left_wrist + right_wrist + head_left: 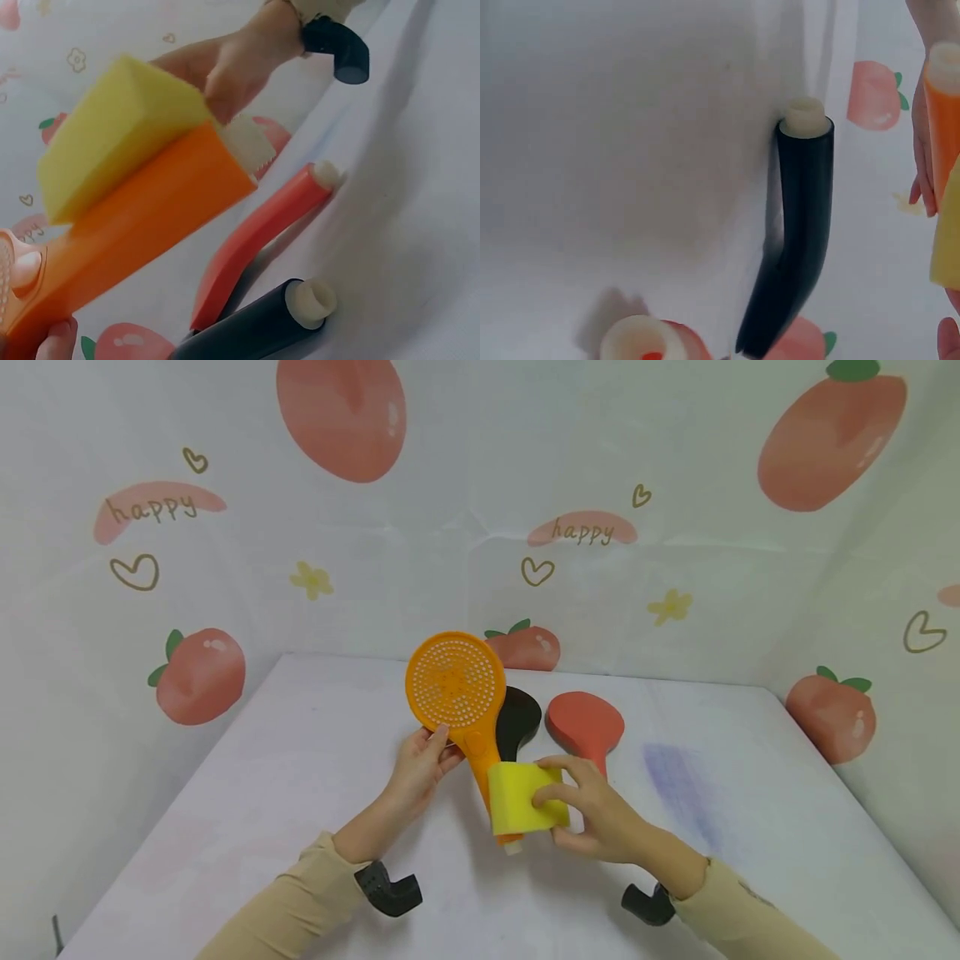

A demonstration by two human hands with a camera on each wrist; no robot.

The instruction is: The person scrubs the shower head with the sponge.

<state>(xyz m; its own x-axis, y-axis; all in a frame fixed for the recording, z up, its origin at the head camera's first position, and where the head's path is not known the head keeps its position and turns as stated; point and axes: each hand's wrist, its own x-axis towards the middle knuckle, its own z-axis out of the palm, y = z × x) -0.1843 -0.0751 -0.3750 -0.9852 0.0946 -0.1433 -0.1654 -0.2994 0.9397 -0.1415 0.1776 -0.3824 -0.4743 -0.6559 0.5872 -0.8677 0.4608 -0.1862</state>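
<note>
An orange shower head (480, 752) with a round perforated face is raised above the table, tilted, its threaded handle end pointing down. My left hand (423, 768) grips it just below the face. A yellow sponge (517, 797) lies against the lower handle; in the left wrist view the sponge (127, 142) touches the orange handle (150, 217) along its length. My right hand (600, 810) pinches the sponge from its right side between thumb and fingers. Part of the handle is hidden behind the sponge.
Behind the held things, a black shower head (519, 718) and a red shower head (587, 722) lie on the white table (337, 727). A purple smudge (678, 789) marks the table at right. A fruit-printed white backdrop (465, 460) stands behind and at the sides.
</note>
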